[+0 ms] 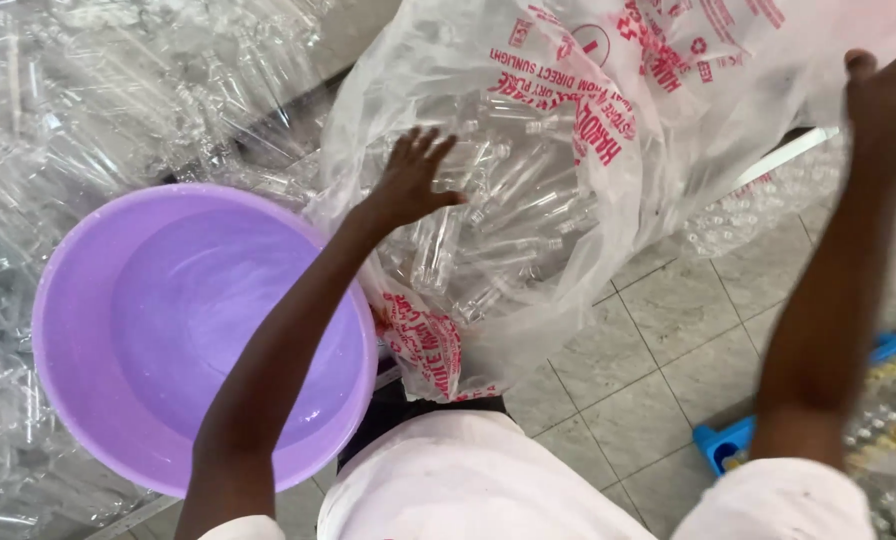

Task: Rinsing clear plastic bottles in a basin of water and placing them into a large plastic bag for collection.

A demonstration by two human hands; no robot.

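A large clear plastic bag (608,190) with red print, filled with several clear plastic bottles (508,210), stands in front of me. My left hand (413,175) reaches into the bag's mouth with fingers spread, just above the bottles and holding nothing. My right hand (883,100) grips the bag's upper right edge and holds it up. A round purple basin (78,300) sits at the left, touching the bag, with my left forearm crossing over its rim.
More bags of clear bottles (88,90) are piled along the left and top left. Grey floor tiles (668,350) lie under the bag. A blue tray (723,440) with small capped bottles sits at the lower right.
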